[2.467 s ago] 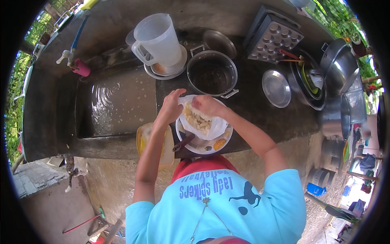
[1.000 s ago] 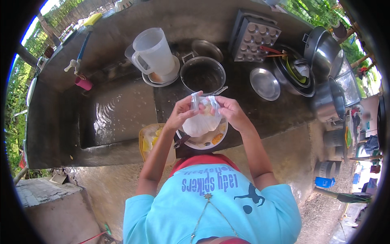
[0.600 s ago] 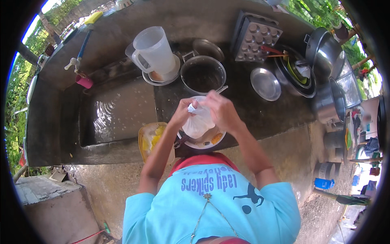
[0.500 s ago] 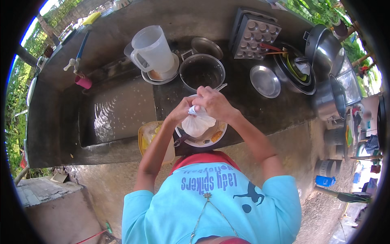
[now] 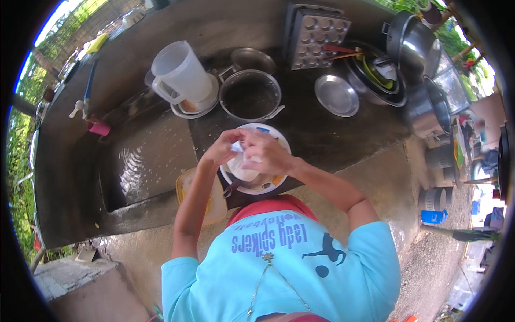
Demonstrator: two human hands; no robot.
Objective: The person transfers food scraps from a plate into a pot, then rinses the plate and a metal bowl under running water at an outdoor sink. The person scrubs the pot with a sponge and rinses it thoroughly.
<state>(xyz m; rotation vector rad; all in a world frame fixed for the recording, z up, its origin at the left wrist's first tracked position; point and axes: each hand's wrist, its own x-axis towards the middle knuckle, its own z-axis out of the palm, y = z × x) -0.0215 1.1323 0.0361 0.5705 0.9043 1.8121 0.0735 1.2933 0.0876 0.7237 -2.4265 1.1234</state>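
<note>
Over a white plate (image 5: 285, 145) near the counter's front edge, my two hands meet at the twisted top of a small white plastic bag (image 5: 242, 169) with pale contents. My left hand (image 5: 221, 148) is closed, its fingers pinching the bag's neck. My right hand (image 5: 266, 154) comes in from the right with bent fingers against the same neck; they are slightly smeared by motion. The bag's top is partly hidden by my fingers. A dark handle (image 5: 232, 188) sticks out over the plate's near left rim, and other items on the plate are mostly covered.
Left lies a wet sink basin (image 5: 145, 155) with a tap (image 5: 79, 109) and pink cup (image 5: 99, 127). Beyond my hands stand a clear pitcher (image 5: 179, 70) and a metal pot (image 5: 250, 96). A yellowish container (image 5: 214, 206) sits under my left forearm. Muffin tins (image 5: 316, 40) and pans stand right.
The view has shifted, so the counter things appear further left. My right fingers have moved down along the bag's neck, and the bag hangs lower over the plate.
</note>
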